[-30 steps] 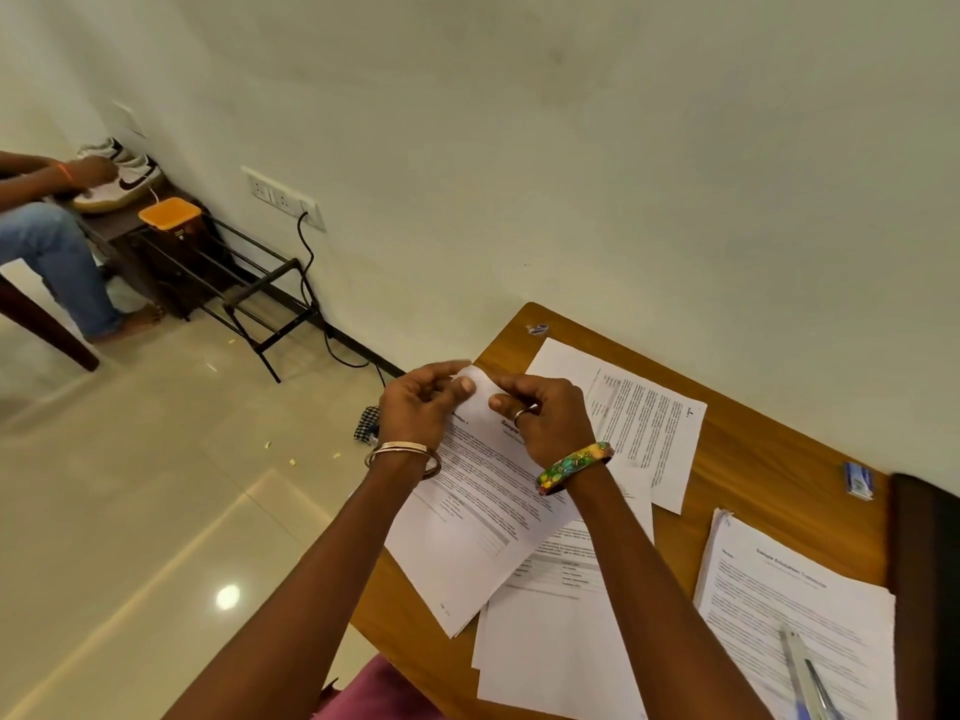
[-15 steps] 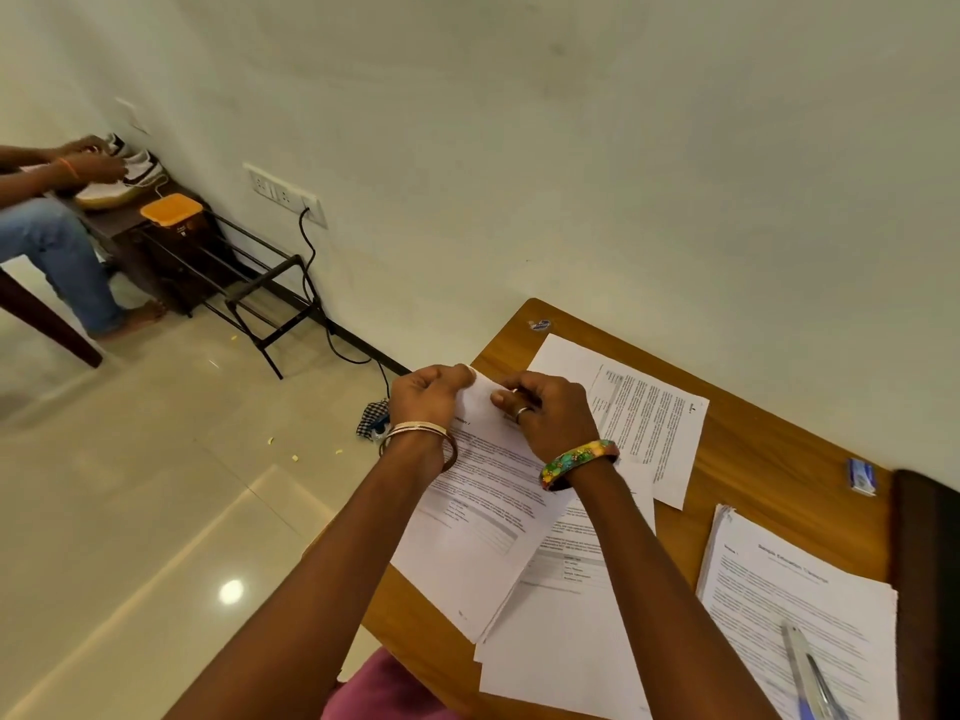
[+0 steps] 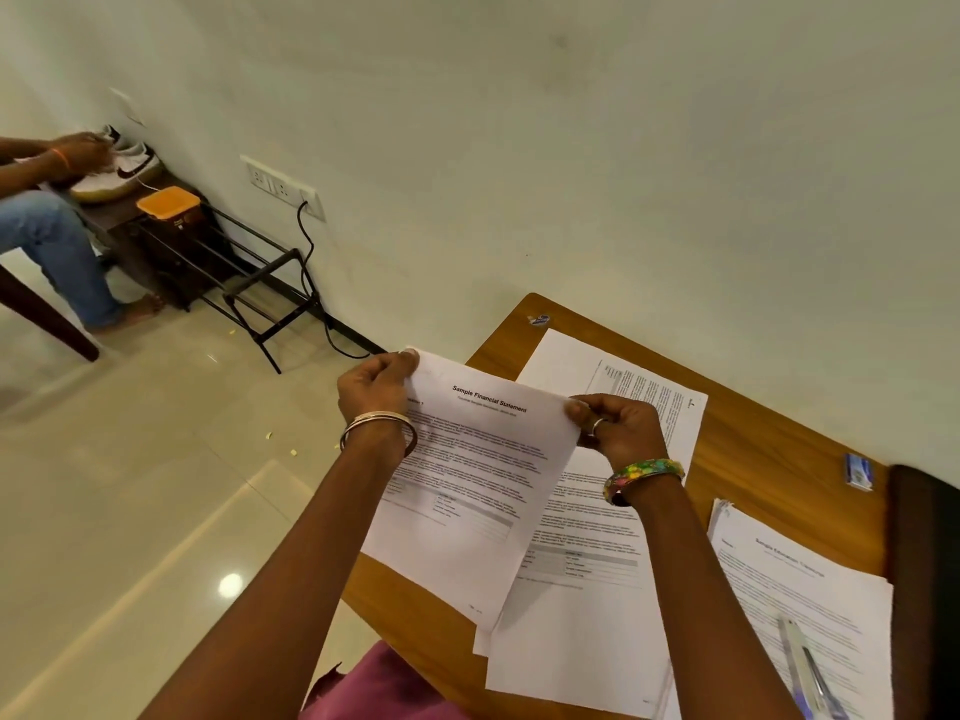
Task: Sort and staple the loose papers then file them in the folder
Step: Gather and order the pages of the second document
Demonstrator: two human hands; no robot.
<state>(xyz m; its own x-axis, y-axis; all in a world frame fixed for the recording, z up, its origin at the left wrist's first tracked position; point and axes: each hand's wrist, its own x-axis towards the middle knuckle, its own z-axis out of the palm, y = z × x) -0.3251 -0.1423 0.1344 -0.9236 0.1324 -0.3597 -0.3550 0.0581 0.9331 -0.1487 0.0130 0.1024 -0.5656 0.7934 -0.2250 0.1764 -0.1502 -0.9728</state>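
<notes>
I hold a printed sheet headed "Sample Financial Statement" (image 3: 478, 491) up over the left end of the wooden table (image 3: 769, 459). My left hand (image 3: 376, 389) pinches its top left corner and my right hand (image 3: 613, 423) pinches its top right corner. Beneath it lie more loose printed sheets (image 3: 587, 589), and another sheet (image 3: 649, 387) lies further back. A separate stack of papers (image 3: 795, 579) sits at the right with a pen-like tool (image 3: 802, 667) on it. I see no folder.
A small blue and white box (image 3: 858, 471) lies near the wall on the table. A dark object (image 3: 924, 589) stands at the right edge. On the floor at left are a black metal rack (image 3: 254, 283), a cable, and a seated person (image 3: 47, 226).
My hands have moved apart from the middle of the sheet's top edge out to its two corners, and the page's heading now shows between them.
</notes>
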